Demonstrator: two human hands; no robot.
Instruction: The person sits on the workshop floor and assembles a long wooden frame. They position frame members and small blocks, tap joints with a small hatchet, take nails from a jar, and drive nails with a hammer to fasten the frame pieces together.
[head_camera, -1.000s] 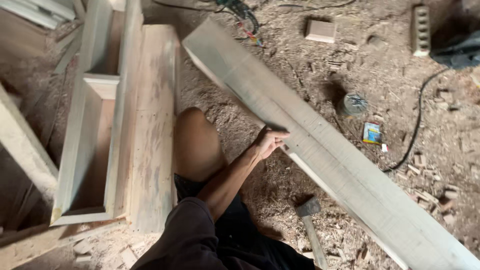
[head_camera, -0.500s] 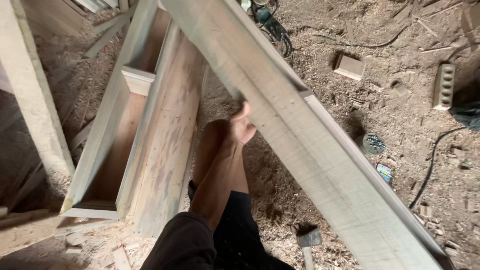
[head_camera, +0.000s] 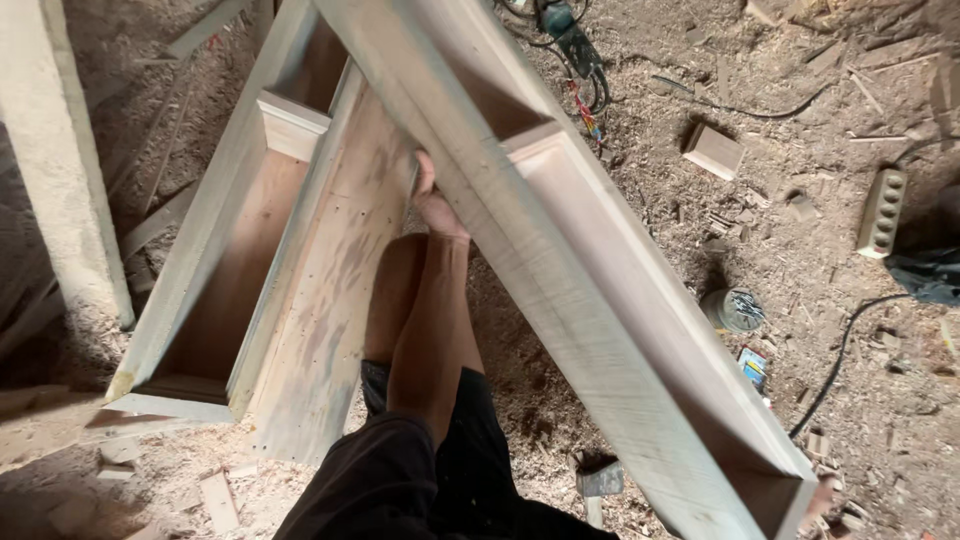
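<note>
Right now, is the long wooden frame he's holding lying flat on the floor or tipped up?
Tipped up: the wooden frame is turned on edge, its open side showing, one hand under its edge.

Person's body, head view: one bare arm, dark clothing.
Forearm bare to above the elbow, no sleeve, watch or glove; hand (head_camera: 437, 205) bare, fingers mostly hidden. Black short-sleeved top at bottom of frame; black shorts (head_camera: 470, 440) ending above a bare knee. No markings seen on clothing.

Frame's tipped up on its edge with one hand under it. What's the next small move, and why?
Probably steady it before tipping further: only the left hand shows gripping the long wooden frame, near its upper part, and its far end hangs over the hammer.
</note>
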